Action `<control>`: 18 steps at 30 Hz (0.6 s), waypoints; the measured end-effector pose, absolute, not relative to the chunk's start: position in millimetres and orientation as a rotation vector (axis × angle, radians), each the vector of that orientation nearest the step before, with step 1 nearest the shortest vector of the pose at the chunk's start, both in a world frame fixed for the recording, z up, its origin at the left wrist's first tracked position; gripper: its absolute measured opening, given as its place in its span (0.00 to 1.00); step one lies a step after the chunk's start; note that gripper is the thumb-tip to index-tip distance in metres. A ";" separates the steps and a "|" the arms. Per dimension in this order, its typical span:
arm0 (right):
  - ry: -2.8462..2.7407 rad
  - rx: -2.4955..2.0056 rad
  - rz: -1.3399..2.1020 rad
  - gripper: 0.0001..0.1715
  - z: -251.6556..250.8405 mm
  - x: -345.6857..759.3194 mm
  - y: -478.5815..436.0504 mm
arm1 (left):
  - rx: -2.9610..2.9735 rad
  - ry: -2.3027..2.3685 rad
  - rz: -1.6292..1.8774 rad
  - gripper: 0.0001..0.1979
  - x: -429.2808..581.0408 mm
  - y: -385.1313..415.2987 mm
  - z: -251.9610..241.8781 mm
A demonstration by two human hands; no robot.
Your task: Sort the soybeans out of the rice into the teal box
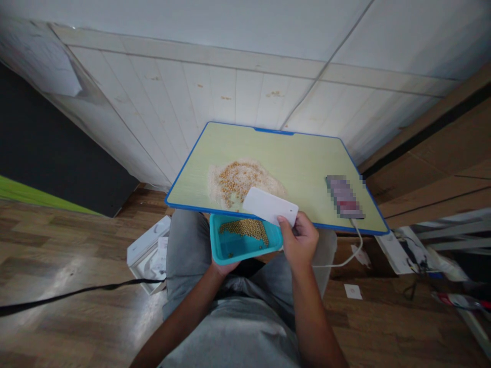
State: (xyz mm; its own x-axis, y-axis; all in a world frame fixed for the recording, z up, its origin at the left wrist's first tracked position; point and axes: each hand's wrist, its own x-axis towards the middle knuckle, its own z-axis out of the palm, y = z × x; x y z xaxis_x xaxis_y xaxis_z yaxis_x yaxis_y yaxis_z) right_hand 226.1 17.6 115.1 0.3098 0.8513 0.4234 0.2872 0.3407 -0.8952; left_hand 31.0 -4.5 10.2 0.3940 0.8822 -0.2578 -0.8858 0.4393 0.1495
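A: So, which way does the card (268, 204) point?

B: Leftward, at mid-frame. Its long axis slopes gently down from left to right; the right end has a small hole, and the left end reaches over the near edge of the heap (247, 171) of pale and golden grains.

A: And the tub (245, 250)?

B: Below center, mouth up, long axis roughly across the picture, right end a touch higher. Some beans (247, 229) lie along its upper and right part.

A: The surface?

B: A pale yellow-green table (307, 158) with a blue rim. A pixelated phone (344, 197) lies on its right side, a white cable (359, 243) looping below. A white wall (215, 87) fills the top, wood floor (92, 250) the lower corners, cartons (429, 179) the right edge.

A: The hands?

B: The right hand (301, 237) pinches the card's lower-right end, thumb on top, so the card extends up and left of it. The left hand (227, 267) is under the tub; its fingers are hidden, so I can't tell whether they curl around it.
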 end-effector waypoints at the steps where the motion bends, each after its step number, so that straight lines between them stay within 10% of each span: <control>1: -1.297 -1.206 0.533 0.10 117.3 221.4 18.1 | -0.020 0.333 1.123 0.40 29.8 -4.1 7.6; 18: -1.377 -1.244 0.401 0.09 123.2 218.0 50.6 | -0.013 0.458 1.097 0.39 23.0 -3.4 8.7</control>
